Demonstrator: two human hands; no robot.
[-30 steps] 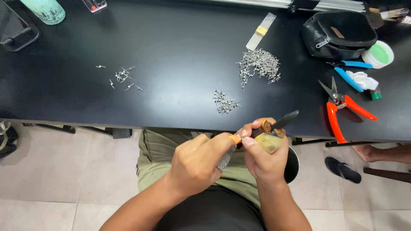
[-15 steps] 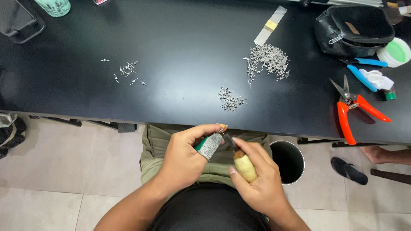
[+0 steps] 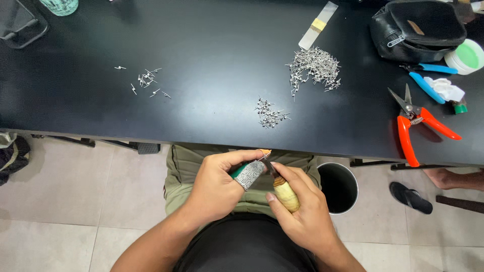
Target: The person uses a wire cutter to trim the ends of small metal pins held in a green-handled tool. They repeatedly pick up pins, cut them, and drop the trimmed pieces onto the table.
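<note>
My left hand [image 3: 219, 184] is over my lap below the table edge, its thumb covered by a grey and green guard [image 3: 248, 173]. It pinches a tiny metal piece [image 3: 264, 154] at the fingertips. My right hand [image 3: 302, 211] grips a knife by its pale wooden handle [image 3: 286, 194], the blade pointing up toward the metal piece. On the black table [image 3: 201, 45] lie a big pile of small metal pins [image 3: 313, 65], a smaller pile [image 3: 269, 115] near the front edge, and a few scattered pins [image 3: 146, 80] to the left.
Orange-handled snips [image 3: 416, 123], blue-handled pliers [image 3: 428, 80], a black pouch [image 3: 418, 25], a round green-lidded tub [image 3: 466, 55] and a flat metal strip [image 3: 318, 25] lie on the table's right. A dark bin [image 3: 339, 187] stands beside my knee. Another person's sandalled foot [image 3: 411, 197] is at right.
The knife's blade pointed up and right a second ago; my right hand has since lowered and turned it under the left thumb. Both hands sank slightly toward my lap.
</note>
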